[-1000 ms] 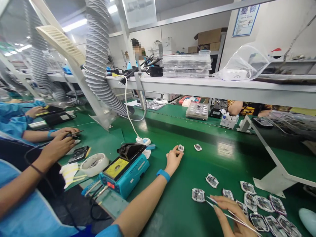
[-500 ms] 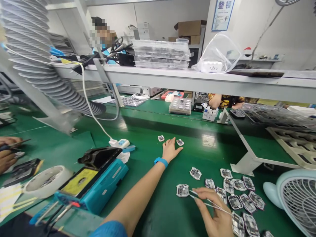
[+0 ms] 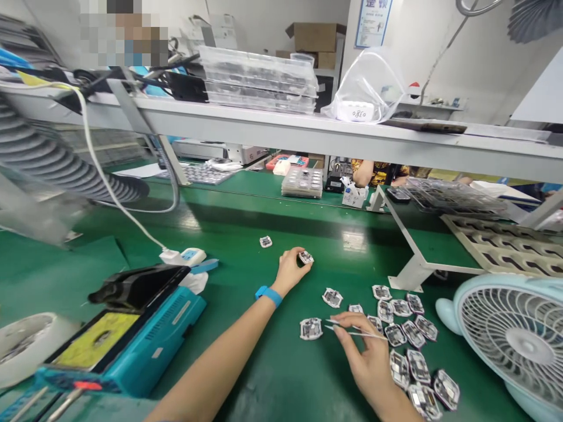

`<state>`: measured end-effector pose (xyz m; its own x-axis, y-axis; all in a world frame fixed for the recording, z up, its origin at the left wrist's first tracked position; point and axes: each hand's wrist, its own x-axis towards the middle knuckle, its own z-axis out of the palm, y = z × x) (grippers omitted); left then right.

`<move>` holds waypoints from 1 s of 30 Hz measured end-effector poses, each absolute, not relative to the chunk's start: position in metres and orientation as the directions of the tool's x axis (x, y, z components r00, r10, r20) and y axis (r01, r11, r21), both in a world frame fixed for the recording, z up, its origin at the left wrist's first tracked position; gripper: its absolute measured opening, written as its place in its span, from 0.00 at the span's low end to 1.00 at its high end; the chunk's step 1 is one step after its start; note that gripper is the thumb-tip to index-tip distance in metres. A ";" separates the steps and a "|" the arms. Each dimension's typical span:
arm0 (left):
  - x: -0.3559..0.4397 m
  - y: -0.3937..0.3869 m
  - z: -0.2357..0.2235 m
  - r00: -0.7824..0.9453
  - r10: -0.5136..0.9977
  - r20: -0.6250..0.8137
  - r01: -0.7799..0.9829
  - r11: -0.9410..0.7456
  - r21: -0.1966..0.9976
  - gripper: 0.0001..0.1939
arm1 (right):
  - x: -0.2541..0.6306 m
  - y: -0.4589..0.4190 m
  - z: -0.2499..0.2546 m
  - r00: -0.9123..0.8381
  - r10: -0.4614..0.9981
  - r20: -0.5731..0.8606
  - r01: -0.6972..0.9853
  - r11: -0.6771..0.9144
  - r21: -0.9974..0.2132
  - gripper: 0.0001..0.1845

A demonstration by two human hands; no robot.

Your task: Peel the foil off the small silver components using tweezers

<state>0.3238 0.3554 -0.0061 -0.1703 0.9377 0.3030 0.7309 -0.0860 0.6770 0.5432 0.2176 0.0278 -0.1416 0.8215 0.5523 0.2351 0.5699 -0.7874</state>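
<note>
Tweezers [image 3: 361, 334] are gripped by the right hand [image 3: 370, 364], left of the fan [image 3: 528, 344]; farther out, one module [image 3: 307, 257] is pinched by the left hand [image 3: 289, 272]. Nearer the fan, most modules [image 3: 396, 334] are clustered; how many are finished cannot be told.

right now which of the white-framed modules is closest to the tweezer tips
The module just left of the tweezers in the right hand; the others sit farther from the tips.

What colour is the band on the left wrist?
The band is bright blue, seen best in the current head view.
</note>
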 end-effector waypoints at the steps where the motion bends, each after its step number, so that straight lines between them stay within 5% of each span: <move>1: 0.327 0.349 -0.006 -0.165 0.937 0.307 0.698 -0.109 0.708 0.21 | 0.543 0.219 0.028 -0.133 0.832 0.539 0.233 0.555 -0.799 0.03; 4: 0.338 0.324 -0.001 -0.151 0.936 0.319 0.598 -0.170 0.783 0.29 | 0.543 0.221 0.028 -0.113 0.865 0.488 0.202 0.501 -0.842 0.02; 9: 0.353 0.273 0.012 -0.087 0.960 0.266 0.441 -0.202 0.875 0.23 | 0.543 0.226 0.030 -0.015 0.904 0.427 0.071 0.427 -0.901 0.05; 19: 0.379 0.218 0.023 0.161 0.979 -0.125 -0.080 0.139 0.987 0.24 | 0.545 0.228 0.032 0.019 0.940 0.340 -0.006 0.340 -0.940 0.05; 30: 0.384 0.213 0.017 0.254 0.955 -0.155 -0.089 0.183 0.979 0.17 | 0.544 0.227 0.030 -0.093 0.927 0.364 0.110 0.373 -0.921 0.02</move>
